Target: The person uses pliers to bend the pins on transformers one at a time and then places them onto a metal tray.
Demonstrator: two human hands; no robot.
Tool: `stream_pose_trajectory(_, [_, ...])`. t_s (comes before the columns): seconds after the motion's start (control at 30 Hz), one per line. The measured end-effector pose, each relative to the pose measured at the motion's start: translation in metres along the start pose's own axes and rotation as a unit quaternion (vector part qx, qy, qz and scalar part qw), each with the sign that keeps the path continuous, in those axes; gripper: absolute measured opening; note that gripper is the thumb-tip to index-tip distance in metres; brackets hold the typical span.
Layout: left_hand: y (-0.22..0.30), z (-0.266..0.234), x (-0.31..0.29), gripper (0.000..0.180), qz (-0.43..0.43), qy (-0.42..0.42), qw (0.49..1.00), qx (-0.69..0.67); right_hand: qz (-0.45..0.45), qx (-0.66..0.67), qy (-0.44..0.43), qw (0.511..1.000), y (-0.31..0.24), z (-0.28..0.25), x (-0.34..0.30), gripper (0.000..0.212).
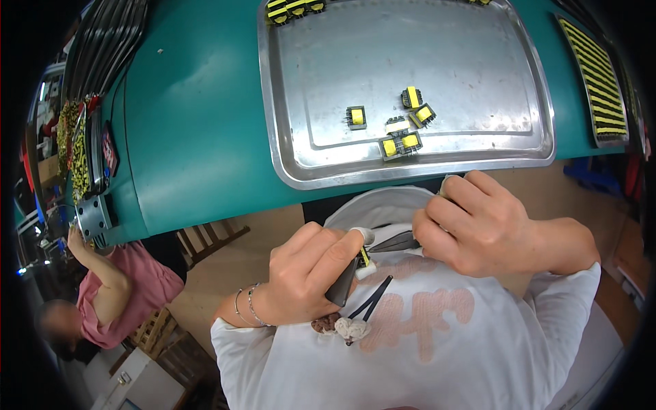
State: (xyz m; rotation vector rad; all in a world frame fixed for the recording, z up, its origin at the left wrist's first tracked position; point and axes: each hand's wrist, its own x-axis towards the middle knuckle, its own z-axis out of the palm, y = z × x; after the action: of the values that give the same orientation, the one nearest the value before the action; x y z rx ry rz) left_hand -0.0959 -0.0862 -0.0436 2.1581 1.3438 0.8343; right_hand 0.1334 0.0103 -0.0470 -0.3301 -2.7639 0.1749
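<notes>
My left hand (307, 270) is closed, pinching a small black-and-yellow transformer (364, 257) between thumb and fingers in front of my chest. A flat dark grey piece (342, 285) sticks out below that thumb; its kind is unclear. My right hand (475, 222) is closed around a dark tool with a pointed tip (395, 242), perhaps tweezers or pliers; its tip reaches close to the transformer. Pale covers sit on the left thumb and a right fingertip. Beyond my hands, several similar transformers (356, 117) lie in a metal tray (417, 175).
The tray rests on a green tabletop (198, 123). More transformers (295, 9) stand in its far left corner. A rack of yellow-and-black rows (596, 82) lies at the right. Black strips (106, 44) are piled far left. Another person in pink (130, 294) works at the left.
</notes>
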Motion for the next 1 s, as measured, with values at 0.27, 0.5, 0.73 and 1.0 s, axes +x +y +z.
stream_pose_trajectory(0.27, [0.001, 0.005, 0.016, 0.045, 0.021, 0.038, 0.999, -0.002, 0.036, -0.007, 0.041, 0.999, 0.015, -0.017, 0.0, 0.017])
stream_pose_trajectory(0.5, [0.004, -0.01, 0.015, 0.042, -0.249, 0.151, 0.844, -0.451, 0.146, 0.127, 0.076, 0.978, 0.016, -0.034, 0.022, 0.028])
stream_pose_trajectory(0.73, [0.002, -0.015, 0.015, 0.047, -0.284, 0.197, 0.658, -0.669, 0.198, 0.248, 0.105, 0.942, 0.0, -0.023, 0.042, 0.027])
stream_pose_trajectory(1.0, [0.014, -0.018, 0.022, 0.051, -0.277, 0.202, 0.711, -0.614, 0.205, 0.244, 0.117, 0.941, -0.004, -0.022, 0.047, 0.029])
